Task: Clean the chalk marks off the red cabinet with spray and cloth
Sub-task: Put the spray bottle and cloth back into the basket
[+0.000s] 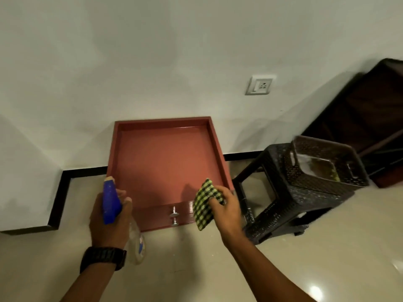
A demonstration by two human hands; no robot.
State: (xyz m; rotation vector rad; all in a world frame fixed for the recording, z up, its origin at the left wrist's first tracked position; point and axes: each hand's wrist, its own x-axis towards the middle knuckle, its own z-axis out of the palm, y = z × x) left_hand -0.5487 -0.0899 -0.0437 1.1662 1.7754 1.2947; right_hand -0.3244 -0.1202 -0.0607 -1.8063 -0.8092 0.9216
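Note:
The red cabinet (165, 162) stands against the white wall, its rimmed top facing me and two metal knobs (174, 217) on its front. No chalk marks show on its top from here. My left hand (109, 219) grips a spray bottle (111, 201) with a blue trigger head and clear body, held over the cabinet's front left corner. My right hand (226, 210) holds a folded green-and-black checked cloth (205, 204) over the front right corner.
A black plastic stool (283, 205) stands right of the cabinet with a dark woven basket (327, 164) on it. Dark furniture (370, 118) leans at far right. A wall socket (259, 85) is above. A white wall ledge with black skirting (58, 199) juts out at left.

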